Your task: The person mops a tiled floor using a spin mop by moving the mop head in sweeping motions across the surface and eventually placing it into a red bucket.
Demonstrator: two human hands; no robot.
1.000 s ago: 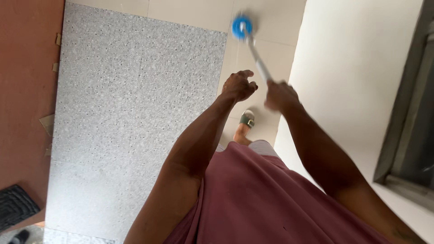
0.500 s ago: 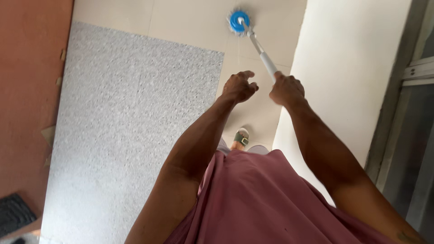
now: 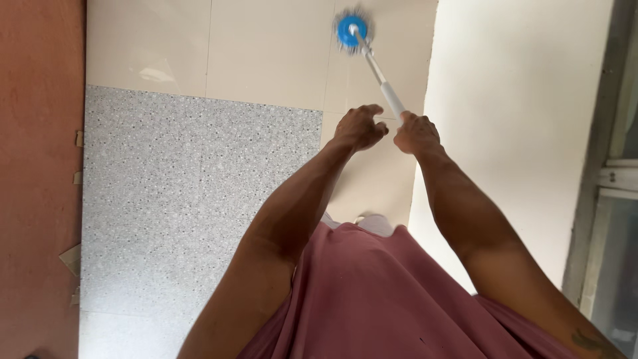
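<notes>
A: What takes up most of the view?

B: The floor (image 3: 266,53), pale cream tiles at the top, with a big speckled grey slab (image 3: 193,199) set into it on the left. Down the left edge runs a reddish-brown door (image 3: 40,166), and on the right stands a plain white wall (image 3: 518,119) with a grey window frame (image 3: 601,166) at the far edge.

A: And the person?

B: A maroon shirt (image 3: 372,292) fills the bottom of the frame, and both bare arms reach forward from it.

A: What do the hands hold?

B: The right hand (image 3: 415,133) is closed around the near end of the mop handle (image 3: 382,76), a thin white pole that slants up and to the left. The left hand (image 3: 359,126) sits just beside it, fingers curled loosely inward; it holds nothing and does not touch the pole.

A: Where is the mop itself?

B: Its head (image 3: 352,30), a round blue disc fringed with pale strands, lies flat on the cream tiles near the top, close to the foot of the wall and well beyond the hands.
</notes>
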